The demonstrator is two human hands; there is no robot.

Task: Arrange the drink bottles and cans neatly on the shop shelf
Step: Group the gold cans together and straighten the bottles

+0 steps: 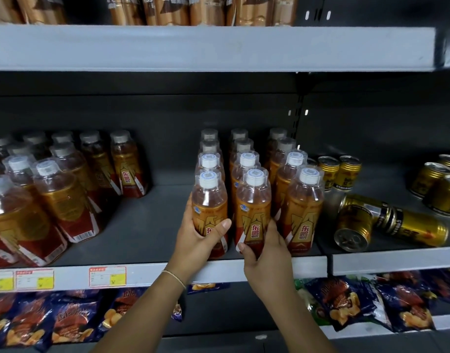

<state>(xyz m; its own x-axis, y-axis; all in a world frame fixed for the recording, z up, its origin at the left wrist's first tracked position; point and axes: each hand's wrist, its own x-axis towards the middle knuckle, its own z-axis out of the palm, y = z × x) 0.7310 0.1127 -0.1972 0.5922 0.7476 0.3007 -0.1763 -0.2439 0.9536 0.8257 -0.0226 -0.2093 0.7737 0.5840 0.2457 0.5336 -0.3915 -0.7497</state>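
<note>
The front left bottle (209,210) is gripped at the label by the left hand (199,240), the middle bottle (253,212) by the right hand (268,256); both are judged heavy, stiff, slippery.

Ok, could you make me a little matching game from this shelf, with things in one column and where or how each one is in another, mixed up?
1. left hand
2. right hand
3. long gold can
4. snack bags

A. lying on its side, right of the bottles
B. grips the front left bottle
C. at the bottom of the view
D. grips the front middle bottle

Pairs: 1-B, 2-D, 3-A, 4-C
</note>
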